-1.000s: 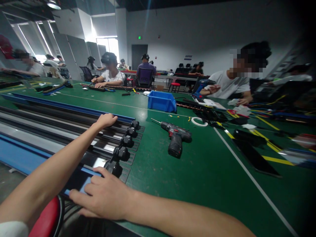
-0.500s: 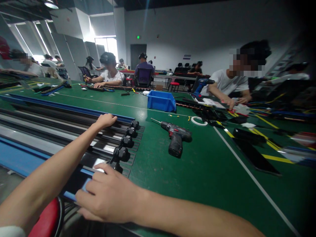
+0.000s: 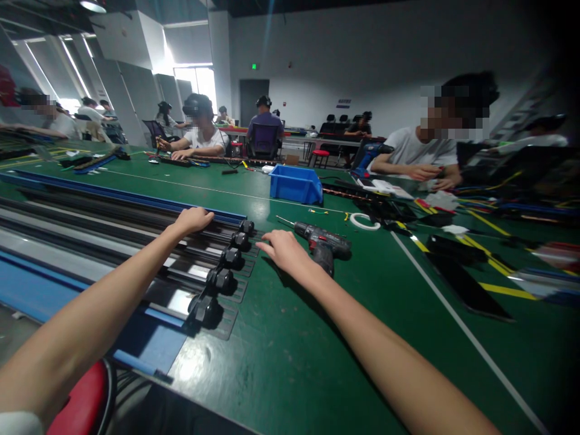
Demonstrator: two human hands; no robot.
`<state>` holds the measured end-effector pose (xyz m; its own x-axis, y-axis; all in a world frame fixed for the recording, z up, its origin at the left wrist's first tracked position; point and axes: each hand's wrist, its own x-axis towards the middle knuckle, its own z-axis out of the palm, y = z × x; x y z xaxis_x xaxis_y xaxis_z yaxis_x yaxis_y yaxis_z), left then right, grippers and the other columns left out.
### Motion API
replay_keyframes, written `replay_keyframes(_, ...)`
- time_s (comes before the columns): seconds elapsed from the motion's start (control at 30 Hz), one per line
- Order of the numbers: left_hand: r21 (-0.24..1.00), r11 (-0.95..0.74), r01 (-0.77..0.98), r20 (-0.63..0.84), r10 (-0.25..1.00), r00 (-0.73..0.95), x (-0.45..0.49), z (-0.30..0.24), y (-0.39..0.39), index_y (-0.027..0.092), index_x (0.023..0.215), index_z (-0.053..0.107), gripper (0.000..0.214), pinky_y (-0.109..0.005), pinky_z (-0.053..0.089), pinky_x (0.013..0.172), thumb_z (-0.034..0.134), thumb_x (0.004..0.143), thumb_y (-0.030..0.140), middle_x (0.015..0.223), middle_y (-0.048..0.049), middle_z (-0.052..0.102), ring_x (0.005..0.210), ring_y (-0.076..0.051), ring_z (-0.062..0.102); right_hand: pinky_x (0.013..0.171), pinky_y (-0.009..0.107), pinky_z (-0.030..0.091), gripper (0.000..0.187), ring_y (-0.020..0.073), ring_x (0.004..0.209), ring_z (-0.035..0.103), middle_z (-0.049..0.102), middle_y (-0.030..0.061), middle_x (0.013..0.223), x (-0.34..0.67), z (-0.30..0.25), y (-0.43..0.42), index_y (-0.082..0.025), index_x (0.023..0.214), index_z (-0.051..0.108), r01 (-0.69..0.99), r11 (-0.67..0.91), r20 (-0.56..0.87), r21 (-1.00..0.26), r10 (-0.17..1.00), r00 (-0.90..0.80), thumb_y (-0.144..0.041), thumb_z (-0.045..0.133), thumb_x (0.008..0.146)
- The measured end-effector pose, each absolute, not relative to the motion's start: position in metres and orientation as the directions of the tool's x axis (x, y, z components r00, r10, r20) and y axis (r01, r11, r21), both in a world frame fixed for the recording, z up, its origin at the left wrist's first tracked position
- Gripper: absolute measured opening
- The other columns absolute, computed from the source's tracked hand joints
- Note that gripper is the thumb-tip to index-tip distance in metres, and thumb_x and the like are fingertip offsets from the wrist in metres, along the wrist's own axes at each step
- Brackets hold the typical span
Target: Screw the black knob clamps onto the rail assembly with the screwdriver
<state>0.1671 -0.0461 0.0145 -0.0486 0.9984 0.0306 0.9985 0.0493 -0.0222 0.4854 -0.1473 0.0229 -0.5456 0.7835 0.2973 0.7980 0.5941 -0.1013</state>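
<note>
Several long, dark rails [image 3: 149, 225] lie side by side on the left half of the green table, over blue channel pieces [image 3: 153, 338]. Black cable glands [image 3: 222, 280] and slotted flat plates [image 3: 225, 323] project from their right ends. My left hand [image 3: 194, 219] is curled over the far rail beside its blue edge; some fingertips are hidden. Just right of the far glands is my right hand [image 3: 285, 249], fingers apart and holding nothing. Beside it lies a black and red cordless drill [image 3: 333, 240] with a long bit, its grip partly covered by my hand.
A blue bin [image 3: 296, 185] stands beyond the drill. Right of it are a white ring [image 3: 365, 222], a dark flat panel [image 3: 471, 287] and loose wires. A co-worker [image 3: 419, 148] handles something small across the table. A red stool [image 3: 81, 402] is below the near edge.
My right hand has moved away from the near blue channel, up and right to beside the far glands. My left hand stays on the far rail.
</note>
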Motion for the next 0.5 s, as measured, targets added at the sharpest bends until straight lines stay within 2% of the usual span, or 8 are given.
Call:
replay_keyframes(0.1,-0.036,0.05,0.998,0.028,0.998,-0.049,0.167,0.014,-0.045,0.013,0.096,0.074,0.066,-0.038,0.047,0.088,0.024,0.091,0.055,0.107,-0.0213,0.072,0.107,-0.036,0.065,0.087,0.032,0.039,0.032,0.0244,0.102,0.063,0.07,0.0121,0.104,0.486,0.007,-0.14,-0.014,0.109,0.069,0.828,0.557,0.284,-0.067,0.806,-0.52,-0.04,0.053,0.099)
replay_keyframes(0.27,-0.046,0.049,0.998,0.03,0.998,-0.048,0.167,0.013,-0.044,0.013,0.096,0.074,0.067,-0.039,0.047,0.087,0.023,0.091,0.055,0.107,-0.0217,0.072,0.107,-0.037,0.065,0.09,0.035,0.038,0.027,0.0252,0.102,0.063,0.071,0.0104,0.101,0.478,-0.001,-0.145,-0.016,0.107,0.068,0.797,0.604,0.281,-0.005,0.766,-0.578,-0.038,0.055,0.098)
replay_keyframes(0.33,-0.04,0.043,0.998,0.03,0.999,-0.042,0.167,0.013,-0.045,0.013,0.094,0.075,0.067,-0.04,0.047,0.086,0.023,0.091,0.055,0.107,-0.022,0.072,0.106,-0.038,0.065,0.091,0.035,0.039,0.03,0.0252,0.102,0.064,0.071,0.0107,0.101,0.477,0.005,-0.147,-0.016,0.107,0.068,0.781,0.624,0.272,-0.036,0.758,-0.593,-0.041,0.054,0.099)
replay_keyframes(0.5,-0.027,0.038,0.999,0.031,0.999,-0.037,0.166,0.014,-0.045,0.013,0.094,0.075,0.066,-0.039,0.047,0.086,0.024,0.091,0.055,0.104,-0.0211,0.073,0.106,-0.037,0.066,0.087,0.032,0.044,0.043,0.0234,0.1,0.066,0.072,0.0119,0.106,0.492,0.043,-0.145,-0.018,0.107,0.07,0.784,0.585,0.222,-0.208,0.808,-0.545,-0.046,0.037,0.104)
